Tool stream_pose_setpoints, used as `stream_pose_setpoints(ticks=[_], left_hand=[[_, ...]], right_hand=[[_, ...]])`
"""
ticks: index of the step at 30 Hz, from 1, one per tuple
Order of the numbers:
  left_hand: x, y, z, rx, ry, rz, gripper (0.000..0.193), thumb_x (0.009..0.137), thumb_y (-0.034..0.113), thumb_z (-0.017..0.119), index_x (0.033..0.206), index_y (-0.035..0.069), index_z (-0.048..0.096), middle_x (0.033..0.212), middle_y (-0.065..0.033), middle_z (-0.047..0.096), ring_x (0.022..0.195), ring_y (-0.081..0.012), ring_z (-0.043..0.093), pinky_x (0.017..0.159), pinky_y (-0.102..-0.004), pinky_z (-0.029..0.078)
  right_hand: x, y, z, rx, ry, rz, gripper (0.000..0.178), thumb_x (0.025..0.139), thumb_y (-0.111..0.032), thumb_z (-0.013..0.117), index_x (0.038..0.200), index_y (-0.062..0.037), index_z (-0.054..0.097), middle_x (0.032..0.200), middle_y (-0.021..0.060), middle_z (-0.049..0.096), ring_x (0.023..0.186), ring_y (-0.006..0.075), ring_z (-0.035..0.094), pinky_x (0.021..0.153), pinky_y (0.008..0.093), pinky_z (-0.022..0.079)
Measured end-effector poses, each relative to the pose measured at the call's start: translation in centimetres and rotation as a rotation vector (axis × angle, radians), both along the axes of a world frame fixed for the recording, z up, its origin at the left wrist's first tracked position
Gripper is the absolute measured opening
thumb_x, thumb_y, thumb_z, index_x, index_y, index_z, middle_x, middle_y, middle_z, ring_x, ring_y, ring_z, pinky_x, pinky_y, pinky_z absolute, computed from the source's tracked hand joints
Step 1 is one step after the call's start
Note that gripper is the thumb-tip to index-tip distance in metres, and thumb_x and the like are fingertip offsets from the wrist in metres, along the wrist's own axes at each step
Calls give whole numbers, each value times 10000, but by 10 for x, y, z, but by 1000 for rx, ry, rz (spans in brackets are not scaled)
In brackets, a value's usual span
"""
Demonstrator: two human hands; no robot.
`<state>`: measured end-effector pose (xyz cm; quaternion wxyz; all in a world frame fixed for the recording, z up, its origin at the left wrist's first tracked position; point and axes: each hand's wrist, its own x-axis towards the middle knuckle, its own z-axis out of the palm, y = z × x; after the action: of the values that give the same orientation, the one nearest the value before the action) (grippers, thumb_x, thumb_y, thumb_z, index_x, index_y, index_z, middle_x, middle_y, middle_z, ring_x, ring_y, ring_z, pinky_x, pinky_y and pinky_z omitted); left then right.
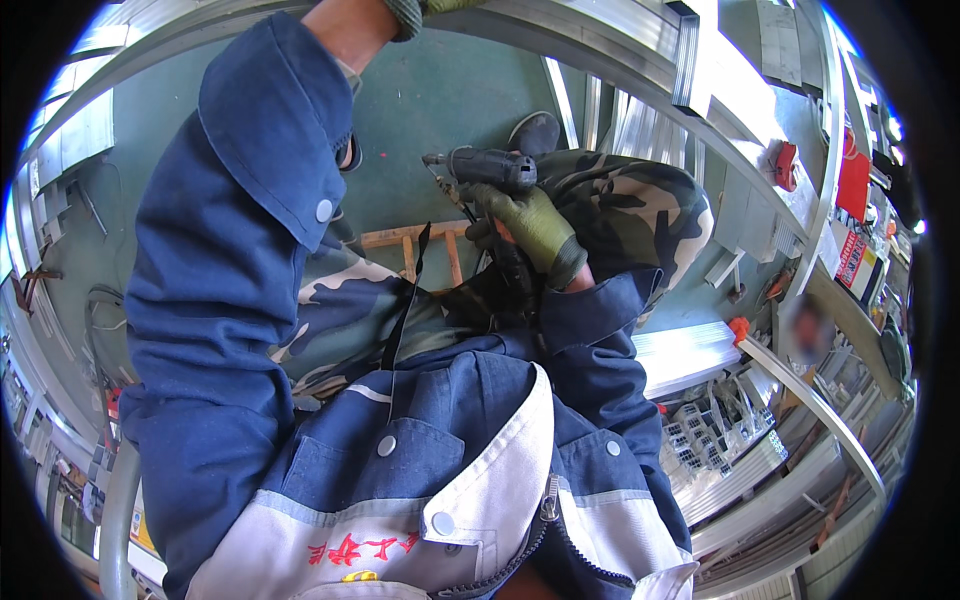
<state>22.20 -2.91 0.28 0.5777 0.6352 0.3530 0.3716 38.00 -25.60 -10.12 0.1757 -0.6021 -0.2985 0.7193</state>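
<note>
My right hand (535, 225), in an olive-green work glove, is closed round the grip of a black power drill (492, 168). The drill is held low over my lap, in front of my right thigh, with its nose pointing left. My left arm reaches far forward. Only the wrist and part of the gloved left hand (440, 6) show at the top edge, beside a long silver metal profile (560, 30); its fingers are cut off, so what they touch is hidden. A dark strap (408, 310) hangs over my camouflage trousers.
A wooden slatted frame (455, 255) stands between my legs on the green floor (410, 110). Metal profiles arch across the front and down the right, where a red object (785, 166) rests. Bundled profiles (700, 435) lie at the lower right. At the left is a grey tube (118, 520).
</note>
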Motion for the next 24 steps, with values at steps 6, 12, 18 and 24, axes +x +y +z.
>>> stream_pose_setpoints(ticks=[6, 12, 18, 24], left_hand=[[0, -1, -1, 3, -14, 3, 352, 783, 32, 864, 1119, 19, 762, 969, -27, 777, 873, -81, 684, 801, -260, 564], [-1, -1, -1, 15, -16, 2, 379, 781, 29, 866, 1143, 15, 754, 988, -43, 778, 893, -95, 694, 819, -264, 570], [0, -1, -1, -25, -27, 4, 400, 786, 27, 864, 1167, 7, 743, 1008, -56, 778, 906, -102, 701, 832, -267, 577], [-1, -3, 2, -48, -7, 30, 400, 778, 30, 872, 1155, -3, 742, 1007, -61, 779, 891, -98, 704, 815, -261, 583]], right_hand=[[0, 0, -1, 4, -12, -5, 478, 981, -397, 641, 1278, -23, 660, 1013, 106, 713, 798, 225, 725, 683, 344, 566], [1, 0, -2, 35, -14, 27, 474, 982, -396, 639, 1271, -22, 665, 1018, 110, 716, 805, 227, 729, 690, 348, 570], [0, 1, 0, -20, -3, 12, 479, 979, -404, 641, 1269, -23, 667, 1027, 114, 718, 807, 227, 731, 703, 346, 576], [0, 0, -1, 34, 2, 3, 483, 975, -412, 637, 1267, -28, 673, 1011, 119, 714, 805, 228, 730, 699, 346, 569]])
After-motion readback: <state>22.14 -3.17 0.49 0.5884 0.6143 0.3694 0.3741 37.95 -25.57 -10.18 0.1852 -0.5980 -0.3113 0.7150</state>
